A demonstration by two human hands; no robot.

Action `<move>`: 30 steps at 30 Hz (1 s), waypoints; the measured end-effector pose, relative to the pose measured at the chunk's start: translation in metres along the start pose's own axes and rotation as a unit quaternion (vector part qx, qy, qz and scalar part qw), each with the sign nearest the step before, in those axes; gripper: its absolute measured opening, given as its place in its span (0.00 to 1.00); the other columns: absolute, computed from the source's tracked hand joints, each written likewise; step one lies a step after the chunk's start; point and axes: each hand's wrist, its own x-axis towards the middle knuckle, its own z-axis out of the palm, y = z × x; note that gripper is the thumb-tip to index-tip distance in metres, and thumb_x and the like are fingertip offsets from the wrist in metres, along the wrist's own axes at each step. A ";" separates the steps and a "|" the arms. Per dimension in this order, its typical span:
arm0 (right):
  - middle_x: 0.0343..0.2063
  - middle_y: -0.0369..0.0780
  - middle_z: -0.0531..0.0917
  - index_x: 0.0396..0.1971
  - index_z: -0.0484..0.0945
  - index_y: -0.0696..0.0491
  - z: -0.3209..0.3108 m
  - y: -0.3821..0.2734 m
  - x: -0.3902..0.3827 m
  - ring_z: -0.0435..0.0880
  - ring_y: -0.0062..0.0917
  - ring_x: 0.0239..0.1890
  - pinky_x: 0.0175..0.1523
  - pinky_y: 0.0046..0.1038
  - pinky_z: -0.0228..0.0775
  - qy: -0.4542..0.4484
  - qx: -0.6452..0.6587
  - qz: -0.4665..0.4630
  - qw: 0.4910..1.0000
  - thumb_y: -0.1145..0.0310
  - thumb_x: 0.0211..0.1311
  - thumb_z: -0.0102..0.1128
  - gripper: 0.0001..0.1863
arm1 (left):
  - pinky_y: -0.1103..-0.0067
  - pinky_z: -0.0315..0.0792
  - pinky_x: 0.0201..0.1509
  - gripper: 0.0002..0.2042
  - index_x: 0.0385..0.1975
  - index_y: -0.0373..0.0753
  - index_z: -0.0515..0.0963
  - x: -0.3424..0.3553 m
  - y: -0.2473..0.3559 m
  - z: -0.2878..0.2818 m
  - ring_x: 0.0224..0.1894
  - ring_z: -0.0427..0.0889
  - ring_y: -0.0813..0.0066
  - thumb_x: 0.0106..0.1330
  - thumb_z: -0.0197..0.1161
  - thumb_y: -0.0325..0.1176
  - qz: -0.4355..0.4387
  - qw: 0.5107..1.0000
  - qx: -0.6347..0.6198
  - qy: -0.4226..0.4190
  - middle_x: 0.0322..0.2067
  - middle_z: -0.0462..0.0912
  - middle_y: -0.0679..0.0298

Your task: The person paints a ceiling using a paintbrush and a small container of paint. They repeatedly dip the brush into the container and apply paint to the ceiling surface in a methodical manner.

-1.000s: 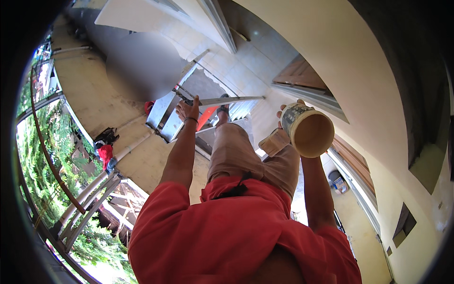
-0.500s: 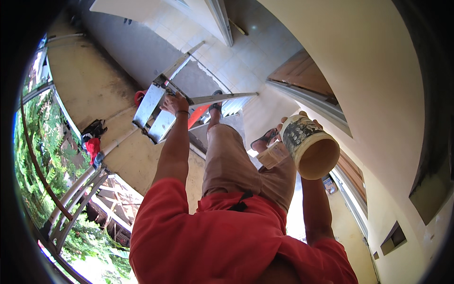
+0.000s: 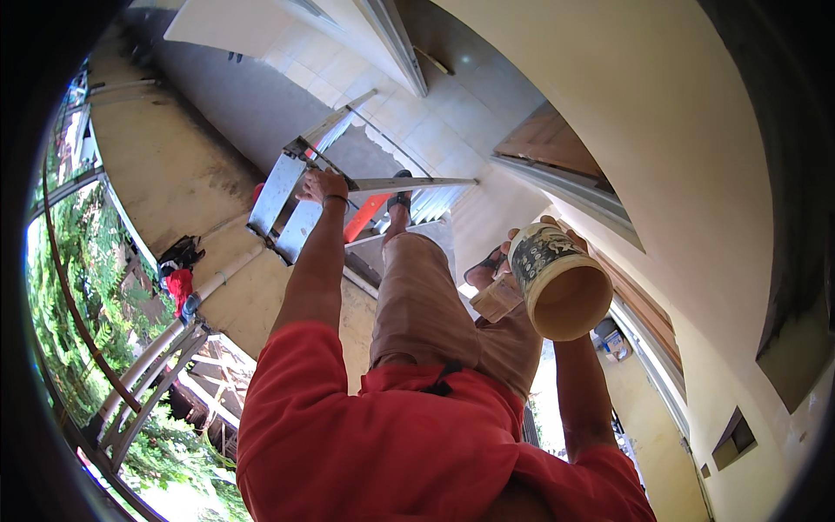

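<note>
My left hand (image 3: 323,185) grips the top of an aluminium stepladder (image 3: 278,196), fingers curled round its frame. My right hand (image 3: 513,244) holds a dirty white plastic pot (image 3: 565,301) with a worn dark label, tipped so its round opening faces me. A pale paintbrush-like flat piece (image 3: 492,300) is beside the pot, apparently held with it; its grip is hidden. Below, my sandaled feet show, one (image 3: 399,196) by a red part (image 3: 365,217) of the ladder and the other (image 3: 483,270) further right, behind the pot.
A curved cream wall (image 3: 678,139) rises at the right beside a wooden door (image 3: 557,143). Grey concrete (image 3: 217,96) and tiles (image 3: 417,130) lie below. At the left are a stained ledge (image 3: 152,165), dark and red cloths (image 3: 178,287), pipes (image 3: 209,291) and greenery beyond.
My left hand has moved left and down onto the ladder's top. My right hand with the pot is lower, and my second foot has come into view. A blurred shape at upper left is gone.
</note>
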 end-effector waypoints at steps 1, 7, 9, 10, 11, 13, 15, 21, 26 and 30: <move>0.61 0.61 0.81 0.65 0.83 0.44 0.001 0.001 -0.002 0.84 0.56 0.59 0.61 0.63 0.80 -0.003 -0.002 -0.002 1.000 0.48 0.82 0.53 0.23 | 0.36 0.36 0.84 0.25 0.63 0.32 0.72 0.004 0.000 0.002 0.75 0.70 0.47 0.79 0.63 0.46 -0.002 1.000 -0.001 0.000 0.64 0.80 0.50; 0.61 0.59 0.81 0.65 0.84 0.42 0.007 0.012 -0.009 0.81 0.55 0.62 0.62 0.61 0.76 0.004 -0.002 -0.041 0.999 0.48 0.81 0.55 0.23 | 0.36 0.35 0.85 0.26 0.64 0.31 0.71 -0.007 -0.015 0.000 0.74 0.71 0.46 0.79 0.62 0.47 0.006 1.000 0.018 -0.021 0.64 0.78 0.51; 0.62 0.59 0.81 0.65 0.84 0.42 0.017 0.019 -0.005 0.80 0.54 0.62 0.62 0.61 0.76 -0.016 0.032 -0.037 0.999 0.48 0.81 0.55 0.23 | 0.37 0.41 0.83 0.26 0.62 0.32 0.72 -0.007 -0.027 0.003 0.71 0.74 0.43 0.78 0.63 0.49 0.018 1.000 0.018 0.012 0.62 0.79 0.49; 0.62 0.59 0.81 0.65 0.84 0.42 0.018 0.023 -0.005 0.80 0.54 0.62 0.62 0.61 0.76 -0.014 0.038 -0.038 0.998 0.48 0.81 0.55 0.23 | 0.37 0.41 0.83 0.26 0.62 0.32 0.71 -0.010 -0.036 0.004 0.71 0.74 0.43 0.78 0.63 0.48 0.017 1.000 0.012 0.001 0.62 0.79 0.50; 0.62 0.59 0.81 0.65 0.84 0.42 0.013 0.023 -0.004 0.80 0.54 0.62 0.62 0.60 0.76 0.005 0.021 -0.043 0.999 0.48 0.81 0.55 0.23 | 0.37 0.40 0.84 0.26 0.62 0.32 0.71 -0.013 -0.040 0.003 0.71 0.73 0.44 0.78 0.63 0.48 0.015 1.000 0.006 -0.009 0.62 0.79 0.50; 0.62 0.59 0.81 0.65 0.85 0.42 0.006 0.025 0.001 0.79 0.55 0.62 0.62 0.60 0.77 0.008 0.003 -0.040 0.999 0.48 0.81 0.55 0.23 | 0.36 0.38 0.84 0.23 0.60 0.32 0.71 -0.015 -0.039 0.004 0.72 0.73 0.45 0.78 0.64 0.46 0.021 1.000 -0.012 0.011 0.61 0.80 0.49; 0.62 0.59 0.80 0.64 0.85 0.42 0.000 0.031 0.008 0.79 0.56 0.62 0.61 0.60 0.80 -0.025 0.004 -0.024 0.999 0.48 0.81 0.54 0.22 | 0.36 0.36 0.85 0.21 0.58 0.33 0.71 -0.019 -0.038 0.002 0.72 0.72 0.46 0.77 0.65 0.43 0.028 0.999 -0.029 0.030 0.59 0.81 0.49; 0.62 0.62 0.78 0.64 0.83 0.45 0.013 0.044 0.008 0.78 0.60 0.66 0.60 0.57 0.89 0.014 0.003 -0.045 0.999 0.49 0.83 0.52 0.23 | 0.38 0.36 0.86 0.28 0.66 0.32 0.69 -0.021 -0.031 -0.013 0.78 0.66 0.46 0.78 0.62 0.47 0.005 0.997 -0.026 -0.069 0.68 0.76 0.50; 0.64 0.65 0.77 0.66 0.80 0.47 0.021 0.050 0.006 0.80 0.62 0.65 0.57 0.57 0.90 -0.002 0.003 -0.052 0.999 0.49 0.83 0.52 0.24 | 0.38 0.35 0.86 0.38 0.68 0.30 0.68 -0.015 -0.039 -0.014 0.80 0.62 0.46 0.72 0.69 0.56 0.026 0.995 -0.040 -0.090 0.70 0.73 0.48; 0.63 0.65 0.77 0.67 0.78 0.47 0.019 0.049 0.006 0.82 0.63 0.63 0.56 0.58 0.91 -0.029 -0.001 -0.059 0.998 0.48 0.83 0.52 0.25 | 0.39 0.40 0.85 0.51 0.72 0.26 0.64 -0.022 -0.049 -0.036 0.81 0.59 0.43 0.63 0.74 0.64 0.097 0.988 -0.043 -0.114 0.74 0.67 0.43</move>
